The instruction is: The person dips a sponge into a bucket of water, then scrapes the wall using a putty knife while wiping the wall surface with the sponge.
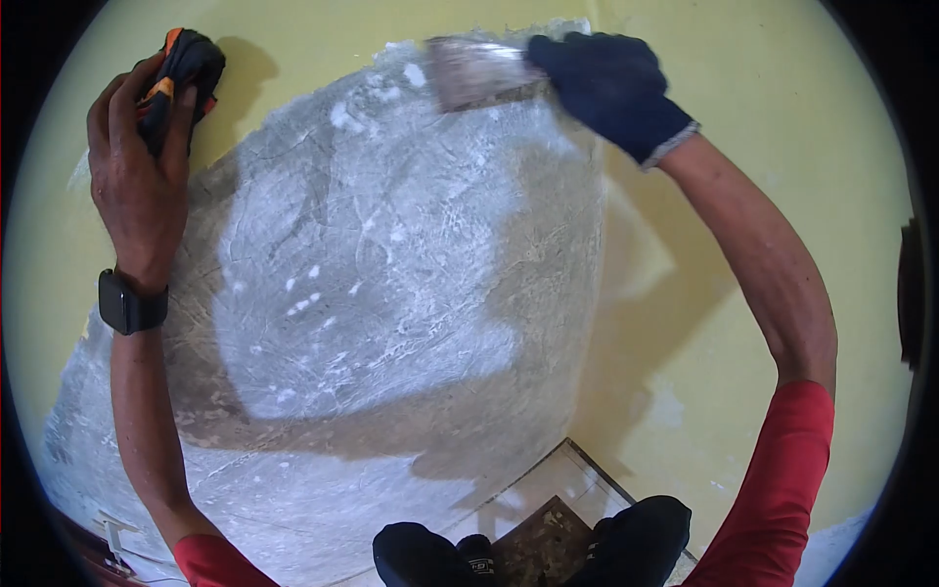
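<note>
My left hand (142, 166) is bare, with a dark watch on its wrist, and its fingers are wrapped round a black and orange tool (186, 83) at the upper left, held by the yellow wall. A dark blue glove covers my right hand (611, 93), which is closed on a wide metal scraper (479, 73). The scraper's blade points left and lies at the upper edge of the bare grey patch (372, 245). The glove hides the scraper's handle. Motion slightly blurs the blade.
Yellow paint (714, 391) surrounds the grey patch on the right and top. My dark-clothed knees (641, 538) are at the bottom, with a brown mat (543, 538) between them. A dark object (910, 293) stands at the far right edge. White marks dot the grey surface.
</note>
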Tool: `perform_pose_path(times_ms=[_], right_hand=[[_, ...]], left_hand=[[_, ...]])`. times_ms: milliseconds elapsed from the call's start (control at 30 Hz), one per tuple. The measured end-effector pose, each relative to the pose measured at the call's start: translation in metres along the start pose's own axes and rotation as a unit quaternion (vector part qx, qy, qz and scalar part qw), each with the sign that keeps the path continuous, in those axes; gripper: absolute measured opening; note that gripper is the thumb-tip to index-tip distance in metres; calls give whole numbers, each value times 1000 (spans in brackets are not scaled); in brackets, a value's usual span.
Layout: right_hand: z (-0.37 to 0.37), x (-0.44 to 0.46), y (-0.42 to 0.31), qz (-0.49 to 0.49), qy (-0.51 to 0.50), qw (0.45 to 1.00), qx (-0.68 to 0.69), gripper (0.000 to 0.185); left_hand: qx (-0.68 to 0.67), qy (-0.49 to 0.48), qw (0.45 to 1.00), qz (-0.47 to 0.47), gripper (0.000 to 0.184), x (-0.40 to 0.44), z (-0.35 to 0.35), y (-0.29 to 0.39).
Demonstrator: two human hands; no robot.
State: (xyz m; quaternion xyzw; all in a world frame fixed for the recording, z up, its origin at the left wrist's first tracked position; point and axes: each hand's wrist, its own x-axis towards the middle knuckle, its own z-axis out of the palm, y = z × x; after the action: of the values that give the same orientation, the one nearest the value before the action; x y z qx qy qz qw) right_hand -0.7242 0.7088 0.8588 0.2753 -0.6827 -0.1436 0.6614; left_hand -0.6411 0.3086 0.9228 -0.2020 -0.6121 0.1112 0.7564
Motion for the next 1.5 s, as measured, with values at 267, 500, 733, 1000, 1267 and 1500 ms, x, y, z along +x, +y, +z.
perform_pose_path(times_ms=[267, 500, 733, 1000, 1267, 1500], right_hand=[[-27, 26, -12, 76, -186, 976, -80, 24], [-22, 34, -25, -23, -47, 996, -69, 26], [-16, 46, -50, -61, -6, 998, 16, 28], [-36, 36, -21, 8, -136, 981, -136, 25], [-34, 37, -34, -15, -60, 994, -86, 22], [-32, 61, -67, -46, -28, 999, -8, 25]], left_hand=[[-30, -9, 1000, -5, 37, -1, -1, -2], [-49, -28, 998, -24, 38, -2, -5, -1], [-52, -23, 998, -17, 38, -3, -2, -1], [-57, -24, 998, -12, 37, -4, -5, -4], [-52, -25, 998, -16, 38, -4, -3, -4], [-75, -19, 997, -20, 38, -2, -3, 2]])
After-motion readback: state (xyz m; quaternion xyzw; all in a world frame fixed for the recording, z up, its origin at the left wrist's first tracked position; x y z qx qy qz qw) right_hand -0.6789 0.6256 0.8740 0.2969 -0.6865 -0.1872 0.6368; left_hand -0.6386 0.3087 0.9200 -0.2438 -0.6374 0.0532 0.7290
